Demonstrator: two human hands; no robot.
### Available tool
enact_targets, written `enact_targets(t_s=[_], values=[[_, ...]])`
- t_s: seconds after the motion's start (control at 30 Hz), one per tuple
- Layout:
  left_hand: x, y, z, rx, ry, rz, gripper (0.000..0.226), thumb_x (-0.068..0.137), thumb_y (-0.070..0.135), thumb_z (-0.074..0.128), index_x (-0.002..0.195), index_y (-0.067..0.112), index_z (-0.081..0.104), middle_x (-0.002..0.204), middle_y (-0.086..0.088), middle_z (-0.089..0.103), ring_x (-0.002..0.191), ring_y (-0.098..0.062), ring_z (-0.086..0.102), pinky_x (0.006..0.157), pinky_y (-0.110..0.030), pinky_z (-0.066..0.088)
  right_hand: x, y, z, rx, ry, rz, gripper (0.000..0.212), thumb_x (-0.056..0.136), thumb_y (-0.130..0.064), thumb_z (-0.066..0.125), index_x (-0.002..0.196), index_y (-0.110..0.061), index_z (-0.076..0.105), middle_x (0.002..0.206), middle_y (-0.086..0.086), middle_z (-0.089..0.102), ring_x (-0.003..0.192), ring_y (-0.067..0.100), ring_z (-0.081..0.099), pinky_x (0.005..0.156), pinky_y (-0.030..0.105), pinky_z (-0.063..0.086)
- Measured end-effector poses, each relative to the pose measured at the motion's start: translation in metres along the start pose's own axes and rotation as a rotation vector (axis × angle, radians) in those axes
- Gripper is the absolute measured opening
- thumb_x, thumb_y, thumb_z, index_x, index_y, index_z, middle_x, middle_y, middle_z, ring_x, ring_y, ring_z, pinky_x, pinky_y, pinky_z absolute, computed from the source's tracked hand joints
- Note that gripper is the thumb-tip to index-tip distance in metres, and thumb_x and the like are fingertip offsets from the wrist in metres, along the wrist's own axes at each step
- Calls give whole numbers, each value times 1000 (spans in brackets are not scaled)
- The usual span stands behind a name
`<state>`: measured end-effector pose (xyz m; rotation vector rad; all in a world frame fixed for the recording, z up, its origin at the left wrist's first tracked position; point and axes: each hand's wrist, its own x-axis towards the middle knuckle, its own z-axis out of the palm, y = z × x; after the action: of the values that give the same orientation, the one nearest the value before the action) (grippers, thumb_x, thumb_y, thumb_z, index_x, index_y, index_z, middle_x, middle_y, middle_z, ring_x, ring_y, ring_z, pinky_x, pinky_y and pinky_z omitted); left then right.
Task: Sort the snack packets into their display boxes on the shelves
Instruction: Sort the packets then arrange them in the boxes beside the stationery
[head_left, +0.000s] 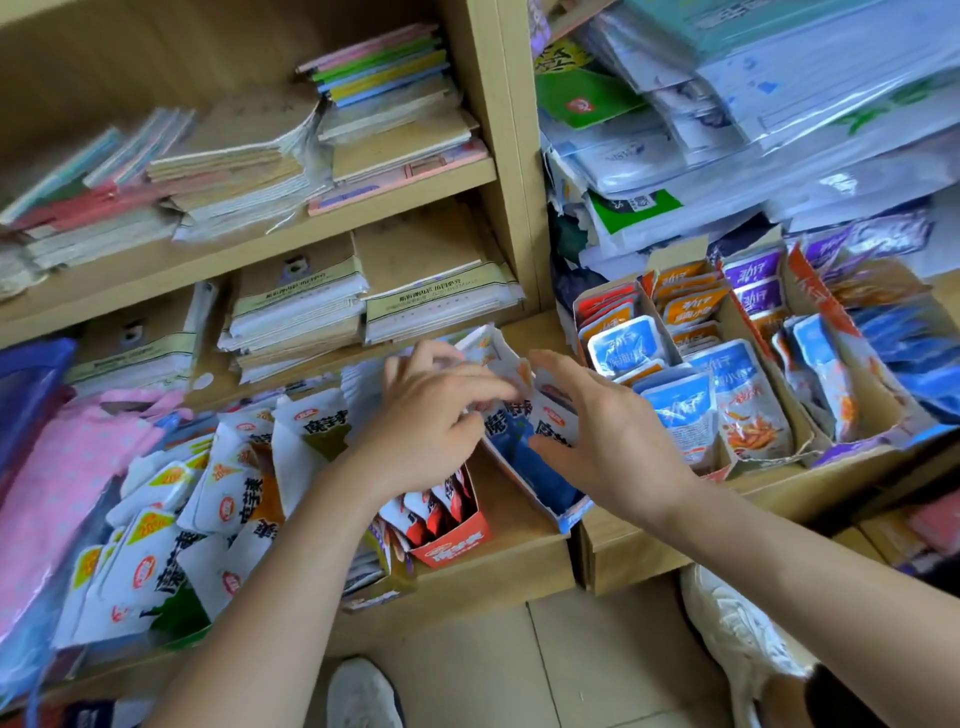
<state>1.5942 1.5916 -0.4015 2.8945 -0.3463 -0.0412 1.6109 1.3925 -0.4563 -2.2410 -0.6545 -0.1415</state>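
White snack packets in blue cardboard display box: your left hand pinches them; your right hand rests alongside, fingers straight.

- A small shop: wooden shelves hold stacked exercise books.
- Open display boxes of snack packets stand in rows.
- Plastic-wrapped stock is piled alongside.

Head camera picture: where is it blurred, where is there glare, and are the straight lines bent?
In the head view, motion smears the fingers of the left hand; the right hand is sharper. Glare whitens a blue packet and the plastic sleeves upper right. The wide lens bends the shelf edge.
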Motion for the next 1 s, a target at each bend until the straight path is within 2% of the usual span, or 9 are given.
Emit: enact_targets(t_s=[0.1, 0.2, 0.3, 0.43, 0.53, 0.6, 0.7, 0.87, 1.0], values=[[-5, -10, 1, -79, 134, 17, 34, 93, 17, 58, 110, 44, 71, 116, 24, 61, 122, -10, 43, 93, -32, 18, 16, -3, 3, -147, -54, -13, 88, 88, -27, 74, 155, -40, 19, 119, 0, 57, 95, 24, 67, 71, 43, 61], [-7, -18, -1, 98, 323, -76, 31, 85, 47, 56, 109, 39, 73, 116, 24, 66, 119, -13, 44, 91, -35, 21, 30, -5, 5, -232, -109, -21, 79, 89, -26, 71, 155, -34, 28, 110, 2, 53, 90, 28, 66, 69, 43, 60], [-8, -17, -2, 208, 220, -124, 55, 82, 67, 47, 126, 40, 66, 129, 23, 62, 131, -15, 37, 98, -40, 18, 34, -4, 7, -177, -99, -22, 57, 85, -25, 73, 138, -25, 53, 106, 1, 55, 89, 27, 67, 68, 40, 60], [-7, -15, 1, 273, 77, -135, 73, 81, 77, 37, 143, 40, 51, 144, 25, 50, 141, -13, 21, 106, -42, 10, 25, -5, 9, -99, -48, -53, 37, 84, -18, 72, 119, -22, 64, 106, 1, 70, 88, 24, 70, 65, 40, 60], [-5, -13, 1, 279, 47, -151, 76, 79, 78, 37, 144, 39, 48, 146, 24, 45, 143, -15, 16, 108, -43, 7, 14, -7, 9, -55, -2, 14, 25, 88, -17, 69, 112, -22, 64, 106, 0, 74, 87, 20, 71, 65, 34, 61], [-4, -14, 2, 288, 40, -159, 76, 79, 77, 41, 143, 37, 47, 143, 20, 46, 142, -16, 17, 108, -43, 9, 3, -6, 6, -8, 86, 103, 15, 87, -17, 68, 99, -23, 62, 93, -2, 72, 77, 17, 66, 60, 33, 56], [-1, -14, 2, 287, 11, -179, 74, 80, 74, 49, 142, 34, 46, 132, 12, 51, 137, -18, 20, 102, -43, 13, -15, -4, 0, 99, 215, 228, 17, 88, -22, 70, 93, -28, 56, 86, -11, 66, 73, 11, 62, 59, 28, 52], [6, -8, -1, 250, -4, -178, 48, 88, 61, 59, 130, 39, 57, 124, 12, 55, 130, -19, 23, 98, -43, 14, -32, -3, 6, 104, 258, 277, 20, 88, -25, 72, 99, -24, 56, 100, -4, 70, 88, 15, 68, 67, 38, 58], [3, -8, -2, 151, 17, -157, 18, 89, 50, 65, 105, 43, 63, 115, 21, 60, 138, -15, 24, 101, -43, 10, -33, -5, 6, 95, 263, 284, 23, 88, -25, 73, 101, -25, 54, 102, -3, 68, 91, 16, 68, 67, 39, 59]])
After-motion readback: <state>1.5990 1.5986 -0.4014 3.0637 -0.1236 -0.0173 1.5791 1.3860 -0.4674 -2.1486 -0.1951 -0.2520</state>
